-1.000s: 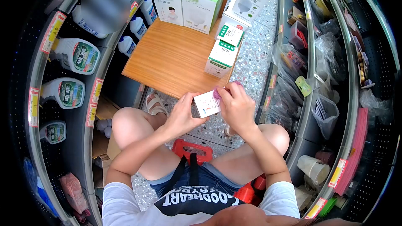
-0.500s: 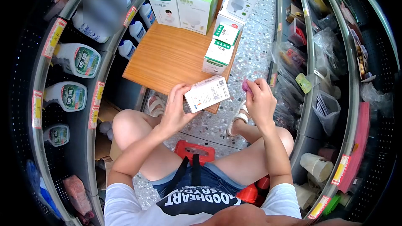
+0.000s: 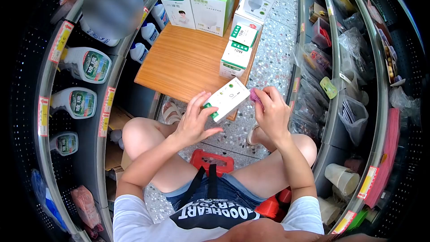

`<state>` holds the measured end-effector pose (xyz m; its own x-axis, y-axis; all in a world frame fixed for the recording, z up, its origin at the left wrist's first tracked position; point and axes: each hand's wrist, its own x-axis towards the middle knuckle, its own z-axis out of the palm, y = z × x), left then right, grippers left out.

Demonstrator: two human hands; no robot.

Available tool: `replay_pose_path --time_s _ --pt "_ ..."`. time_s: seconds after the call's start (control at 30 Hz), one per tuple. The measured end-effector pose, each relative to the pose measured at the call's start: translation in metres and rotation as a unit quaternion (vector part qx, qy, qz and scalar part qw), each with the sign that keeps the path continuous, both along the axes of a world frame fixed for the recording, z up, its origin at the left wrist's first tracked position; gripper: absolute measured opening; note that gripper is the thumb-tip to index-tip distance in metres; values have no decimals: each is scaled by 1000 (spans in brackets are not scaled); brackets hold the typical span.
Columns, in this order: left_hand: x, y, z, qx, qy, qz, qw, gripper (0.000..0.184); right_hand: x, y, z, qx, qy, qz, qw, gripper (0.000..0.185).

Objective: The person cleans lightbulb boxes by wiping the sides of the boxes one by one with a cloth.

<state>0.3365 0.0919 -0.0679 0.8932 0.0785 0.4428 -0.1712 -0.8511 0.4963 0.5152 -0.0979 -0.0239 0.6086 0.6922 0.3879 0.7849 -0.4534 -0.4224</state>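
My left hand (image 3: 195, 118) grips a white light bulb box (image 3: 230, 98) with green print by its lower left end, tilted above the front edge of the wooden stool (image 3: 179, 58). Pinched in the fingers of my right hand (image 3: 272, 112) is a small purple scrubbing cloth (image 3: 255, 95), close to the right end of the box; I cannot tell whether it touches. On the stool's right side stand small 10W bulb boxes (image 3: 234, 57). A 30W box (image 3: 179, 6) and a green-topped box (image 3: 213, 9) sit at its back, with a taller LED bulb box (image 3: 261, 0) to their right.
Shelves flank me closely. Spray bottles (image 3: 91, 65) line the left one; bagged goods (image 3: 316, 58) and a clear container (image 3: 352, 118) fill the right one. A red plastic stool (image 3: 212, 161) is under me. Speckled floor (image 3: 277, 40) runs between the shelves.
The box has been turned in my left hand, so a different face with green print shows. My right hand has moved left with the purple cloth, nearer the box.
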Motion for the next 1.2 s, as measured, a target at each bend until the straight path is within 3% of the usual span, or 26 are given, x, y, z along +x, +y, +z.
replay_pose_path --time_s 0.1,0.2,0.3,0.43,0.57,0.9,1.2 --pt "-1 0 -4 -21 18 2 1000 87 0 0 2 4 -19 -16 1000 28" --pt "0 -4 1 -118 19 32 992 97 -4 2 7 20 -38 9 999 29" --pt "0 -9 3 -126 71 71 987 104 -17 7 11 51 -36 99 993 30" --pt "4 -12 4 -150 110 80 979 95 -37 11 8 51 -9 211 976 34" --pt "4 -13 0 -183 136 87 970 86 -53 14 -2 37 -24 250 967 35" --pt "7 -11 6 -208 146 83 964 82 -47 12 -2 8 24 185 982 36" --pt "8 -12 9 -183 142 88 969 83 -15 4 -4 -2 -4 70 998 32"
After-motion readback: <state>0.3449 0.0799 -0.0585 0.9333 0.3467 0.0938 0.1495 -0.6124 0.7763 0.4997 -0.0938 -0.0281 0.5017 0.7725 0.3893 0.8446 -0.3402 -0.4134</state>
